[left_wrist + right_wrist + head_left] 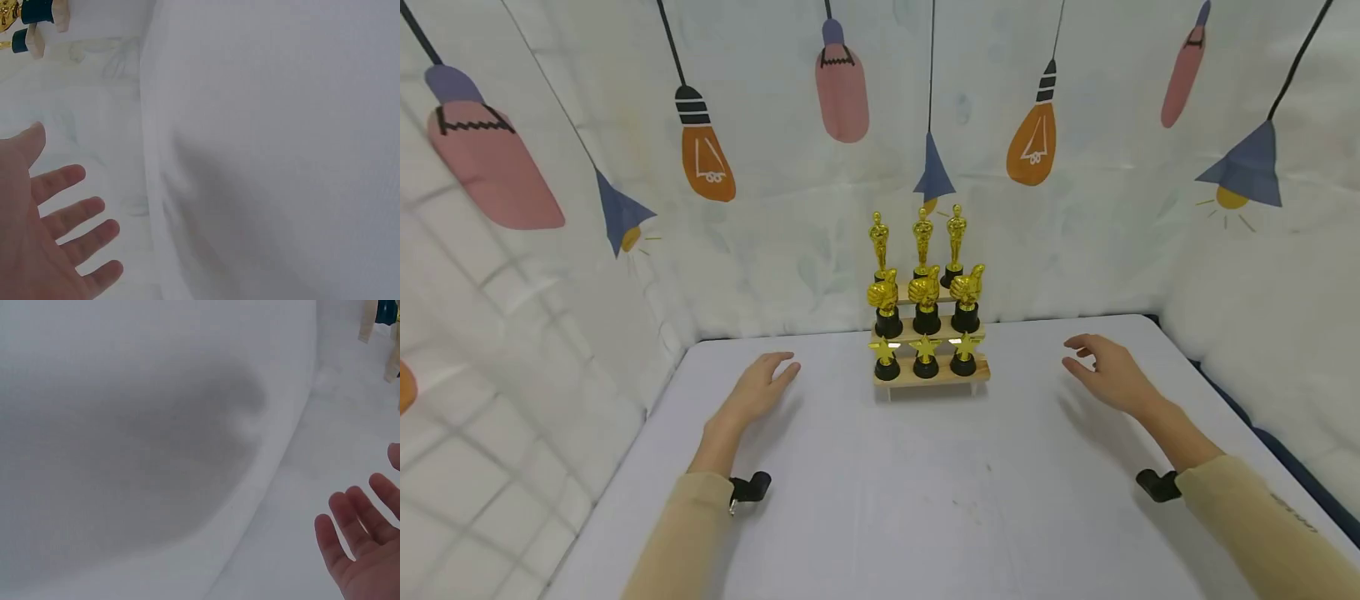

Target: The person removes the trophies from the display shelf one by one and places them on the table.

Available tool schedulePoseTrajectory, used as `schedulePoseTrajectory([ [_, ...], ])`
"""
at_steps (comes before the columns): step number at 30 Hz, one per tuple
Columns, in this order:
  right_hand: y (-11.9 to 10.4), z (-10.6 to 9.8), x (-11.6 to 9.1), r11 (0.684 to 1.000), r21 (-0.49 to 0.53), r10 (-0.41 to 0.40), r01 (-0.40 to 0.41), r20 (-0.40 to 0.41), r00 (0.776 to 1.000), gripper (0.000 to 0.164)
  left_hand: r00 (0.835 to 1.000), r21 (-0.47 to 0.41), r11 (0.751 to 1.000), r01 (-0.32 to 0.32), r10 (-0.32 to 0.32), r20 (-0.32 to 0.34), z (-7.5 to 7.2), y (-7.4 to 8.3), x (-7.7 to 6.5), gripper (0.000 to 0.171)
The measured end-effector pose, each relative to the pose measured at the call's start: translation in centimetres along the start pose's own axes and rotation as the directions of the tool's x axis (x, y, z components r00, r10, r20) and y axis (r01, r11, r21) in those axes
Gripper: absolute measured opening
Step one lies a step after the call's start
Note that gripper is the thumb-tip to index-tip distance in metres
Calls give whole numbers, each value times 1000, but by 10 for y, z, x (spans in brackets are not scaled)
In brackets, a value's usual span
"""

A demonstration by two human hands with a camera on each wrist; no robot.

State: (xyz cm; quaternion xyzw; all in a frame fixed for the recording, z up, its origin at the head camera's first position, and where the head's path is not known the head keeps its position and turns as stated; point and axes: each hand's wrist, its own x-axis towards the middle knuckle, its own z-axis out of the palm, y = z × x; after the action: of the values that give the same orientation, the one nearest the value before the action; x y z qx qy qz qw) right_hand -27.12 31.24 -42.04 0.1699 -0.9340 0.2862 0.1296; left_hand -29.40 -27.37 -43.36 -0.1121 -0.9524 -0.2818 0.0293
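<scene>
At the back middle of the table, a tiered wooden stand (931,379) bears gold trophies on black bases. Its low front step carries star trophies (925,357), the middle step thumbs-up trophies (925,300), and the top step slim figure trophies (922,242), three to a row. My left hand (758,388) hovers over the table left of the stand, fingers relaxed and holding nothing. To the right of the stand, my right hand (1108,372) is likewise raised with loose, parted fingers and nothing in them. Both hands are well apart from the trophies.
A white cloth covers the table (880,500). Behind it hangs a white curtain (775,250) printed with lamps and bulbs, and more of it closes off both sides. Each wrist wears a black camera mount, the left one (750,487) and the right one (1159,485).
</scene>
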Motion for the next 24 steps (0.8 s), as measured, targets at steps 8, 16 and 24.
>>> schedulePoseTrajectory([
  [8, -12, 6, -1, 993, 104, 51, -48, -26, 998, 31, 997, -125, 992, -11, 1, -81, 17, 6, 2, 51],
  [16, -25, 14, 2, 963, 243, 114, -117, 29, 993, 34, 994, -271, 962, 38, -65, -91, 26, 20, 6, 38],
  [24, -40, 26, 8, 918, 371, 118, -139, 80, 990, 34, 993, -457, 886, 83, -110, -32, 34, 38, 8, 39],
])
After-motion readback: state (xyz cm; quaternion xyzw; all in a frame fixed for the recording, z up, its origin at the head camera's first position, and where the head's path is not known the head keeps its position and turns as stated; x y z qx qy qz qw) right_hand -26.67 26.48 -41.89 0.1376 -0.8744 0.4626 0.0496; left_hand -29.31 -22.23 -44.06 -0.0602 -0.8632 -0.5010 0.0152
